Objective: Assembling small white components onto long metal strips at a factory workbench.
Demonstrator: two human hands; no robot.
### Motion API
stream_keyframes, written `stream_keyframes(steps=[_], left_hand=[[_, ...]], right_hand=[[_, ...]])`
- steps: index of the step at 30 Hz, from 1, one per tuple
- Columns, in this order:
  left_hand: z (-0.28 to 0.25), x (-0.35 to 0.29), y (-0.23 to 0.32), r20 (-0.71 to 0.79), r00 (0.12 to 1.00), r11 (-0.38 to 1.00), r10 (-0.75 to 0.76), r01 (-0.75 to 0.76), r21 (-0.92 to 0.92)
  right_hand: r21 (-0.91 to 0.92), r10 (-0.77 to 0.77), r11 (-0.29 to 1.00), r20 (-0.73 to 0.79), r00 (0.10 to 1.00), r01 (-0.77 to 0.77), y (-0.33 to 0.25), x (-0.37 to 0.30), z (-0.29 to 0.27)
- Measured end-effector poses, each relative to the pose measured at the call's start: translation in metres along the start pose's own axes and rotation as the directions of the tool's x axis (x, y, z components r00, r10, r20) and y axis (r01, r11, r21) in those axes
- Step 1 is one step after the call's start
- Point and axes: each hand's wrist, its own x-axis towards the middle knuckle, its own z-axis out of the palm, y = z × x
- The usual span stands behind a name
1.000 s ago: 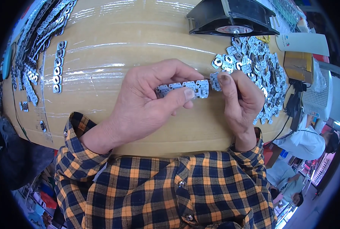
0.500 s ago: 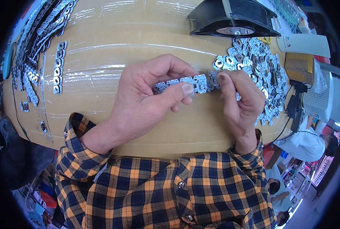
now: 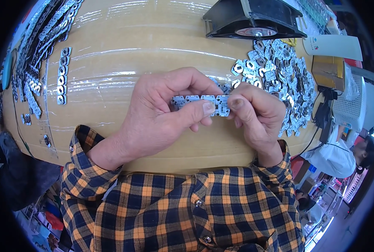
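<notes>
My left hand [image 3: 166, 103] is closed round a short strip of small white circuit boards [image 3: 191, 98], its thumb pressed flat on the front face. The boards sit joined in a row, with dark dots and notched edges. At the strip's right end, my right hand [image 3: 258, 107] pinches the last board between thumb and bent fingers. A few loose circuit boards [image 3: 225, 87] show behind the gap between both hands, partly hidden by my fingers. Just beyond my right hand spreads a large heap of separate boards [image 3: 294, 80].
Another board strip [image 3: 63, 75] lies at the left, near a stack of long strips [image 3: 40, 42]. A black fan [image 3: 254, 21] stands at the back right. White basket [image 3: 348, 111] and cables [image 3: 321, 105] sit at the right edge. A person in white [image 3: 334, 157] is beyond the table.
My right hand has moved left and slightly down, from beside the strip onto its right end. The strip has shifted slightly lower in my left hand.
</notes>
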Motion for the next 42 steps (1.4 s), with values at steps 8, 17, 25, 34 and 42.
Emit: stream_keyframes(steps=[8, 17, 25, 34, 42], left_hand=[[0.006, -0.001, 0.003, -0.039, 0.999, 1.0, 0.001, 0.0, 0.025], [0.001, -0.003, 0.011, 0.15, 0.968, 0.944, -0.203, 0.234, -0.233], [0.0, 0.0, -0.001, 0.05, 0.912, 0.806, 0.408, -0.385, 0.449], [0.004, 0.003, -0.002, 0.115, 0.771, 0.544, 0.626, -0.537, 0.644], [0.006, 0.002, -0.008, 0.098, 0.741, 0.517, 0.665, -0.55, 0.656]], right_hand=[[-0.009, 0.038, 0.999, 0.136, 0.99, -0.037, -0.001, 0.002, -0.007], [0.612, 0.357, 0.594, 0.382, 0.852, -0.523, 0.003, -0.003, -0.006], [0.315, 0.319, 0.889, 0.091, 0.943, -0.331, -0.003, -0.004, 0.001], [0.271, 0.286, 0.92, 0.035, 0.958, -0.284, -0.006, -0.005, 0.004], [0.204, 0.271, 0.938, 0.076, 0.959, -0.281, -0.006, -0.002, 0.002]])
